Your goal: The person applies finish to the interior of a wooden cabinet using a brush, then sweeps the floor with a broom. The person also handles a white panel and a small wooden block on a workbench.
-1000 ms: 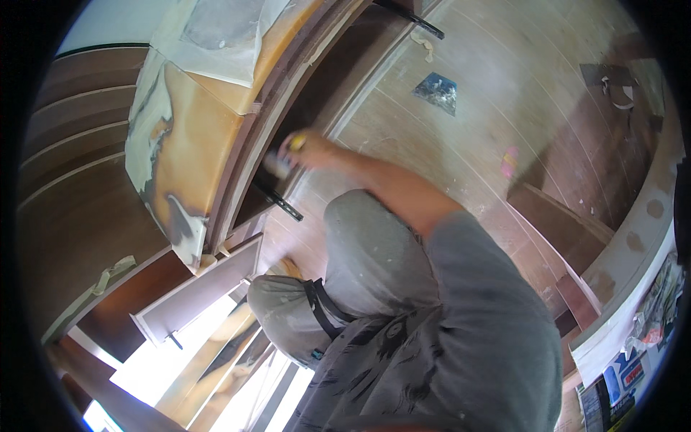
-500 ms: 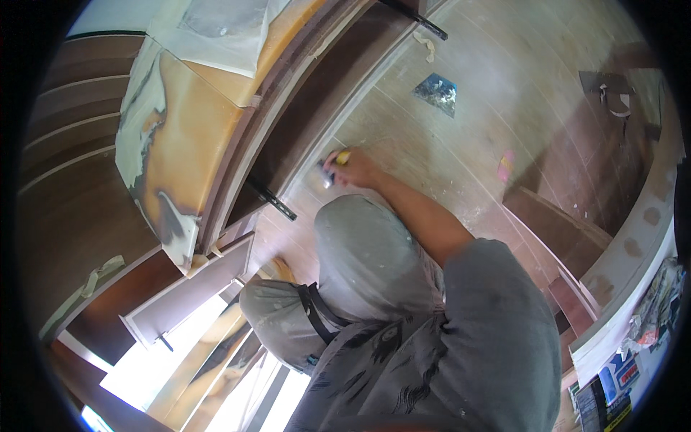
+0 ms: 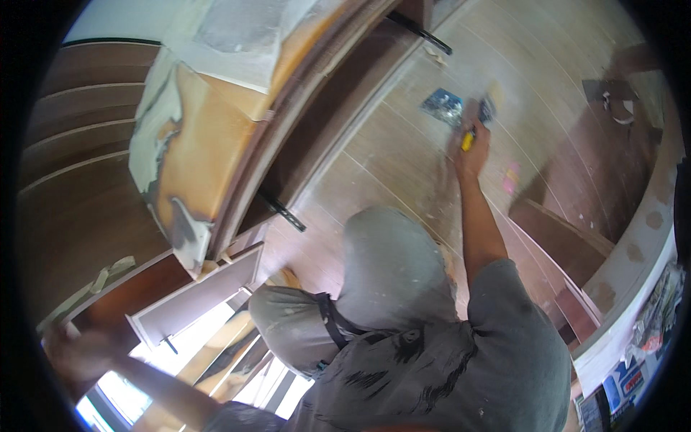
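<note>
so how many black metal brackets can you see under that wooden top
2: one black bracket near the middle, below the plastered end of the wooden top, another at the upper edge. More may be hidden.

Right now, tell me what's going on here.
A person crouches on a dusty wooden plank floor. The right hand is stretched out ahead, gripping a yellow-handled tool beside a shiny crumpled scrap that lies on the floor. The left hand is out to the other side, blurred, by a dark wooden panel; whether it grips anything cannot be told. A patched, partly painted counter stands to the left.
</note>
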A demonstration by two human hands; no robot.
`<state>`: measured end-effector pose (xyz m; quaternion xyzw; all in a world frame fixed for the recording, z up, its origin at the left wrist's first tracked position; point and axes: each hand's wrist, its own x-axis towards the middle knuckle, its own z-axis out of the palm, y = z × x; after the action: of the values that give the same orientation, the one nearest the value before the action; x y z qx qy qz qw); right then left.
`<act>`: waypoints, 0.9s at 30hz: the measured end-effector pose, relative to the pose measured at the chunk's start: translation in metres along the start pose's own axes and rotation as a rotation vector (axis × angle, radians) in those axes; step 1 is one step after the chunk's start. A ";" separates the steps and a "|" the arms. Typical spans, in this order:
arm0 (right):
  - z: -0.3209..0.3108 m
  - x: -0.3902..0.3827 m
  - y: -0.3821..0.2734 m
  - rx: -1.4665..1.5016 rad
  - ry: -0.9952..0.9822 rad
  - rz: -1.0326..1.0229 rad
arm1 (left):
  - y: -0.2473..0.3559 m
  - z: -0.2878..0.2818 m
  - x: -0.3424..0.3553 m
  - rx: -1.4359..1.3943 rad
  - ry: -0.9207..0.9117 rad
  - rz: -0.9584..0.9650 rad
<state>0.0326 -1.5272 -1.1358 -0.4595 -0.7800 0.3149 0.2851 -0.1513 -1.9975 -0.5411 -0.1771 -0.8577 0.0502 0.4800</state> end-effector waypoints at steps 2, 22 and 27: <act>-0.009 -0.010 0.032 -0.197 0.012 -0.002 | 0.070 0.040 -0.042 -0.352 -0.393 0.067; -0.008 -0.024 0.126 -0.508 0.106 0.215 | 0.184 0.207 -0.088 -0.747 -0.744 0.248; -0.003 -0.024 0.130 -0.476 0.144 0.207 | 0.178 0.210 -0.089 -0.801 -0.855 0.189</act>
<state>0.1143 -1.4981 -1.2360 -0.6123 -0.7585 0.1167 0.1902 -0.2403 -1.8448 -0.7706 -0.3843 -0.9076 -0.1679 -0.0190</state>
